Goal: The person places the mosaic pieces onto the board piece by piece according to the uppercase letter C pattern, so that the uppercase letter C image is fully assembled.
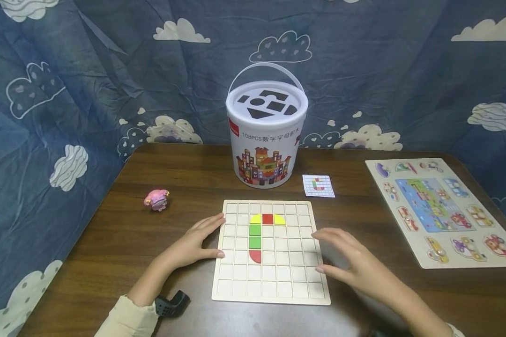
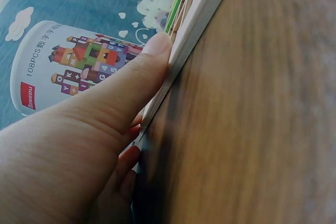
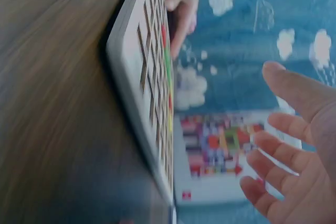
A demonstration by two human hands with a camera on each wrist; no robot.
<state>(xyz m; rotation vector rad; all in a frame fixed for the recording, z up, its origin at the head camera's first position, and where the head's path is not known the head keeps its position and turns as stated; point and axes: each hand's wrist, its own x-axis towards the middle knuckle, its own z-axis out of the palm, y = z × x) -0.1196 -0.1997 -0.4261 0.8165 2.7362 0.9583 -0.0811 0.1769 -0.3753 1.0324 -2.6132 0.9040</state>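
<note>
A pale wooden grid board [image 1: 274,289] lies on the table. In its upper left part sit a red square [image 1: 267,219] between two yellow rounded pieces [image 1: 280,219], two green squares [image 1: 255,242] in a column below the left one, and a red quarter-round [image 1: 256,256] under those. My left hand [image 1: 200,241] touches the board's left edge with thumb and fingertips; in the left wrist view the thumb [image 2: 131,80] lies against the rim. Beside the right edge, my right hand [image 1: 354,262] holds nothing. Its fingers [image 3: 275,150] are spread and apart from the board in the right wrist view.
Behind the board stands a white lidded bucket [image 1: 263,135]. A small pattern card [image 1: 318,186] lies at its right. At the left is a pink toy figure [image 1: 157,200], and a picture puzzle board [image 1: 413,241] lies at the far right. A cloud-print cloth [image 1: 362,70] hangs behind.
</note>
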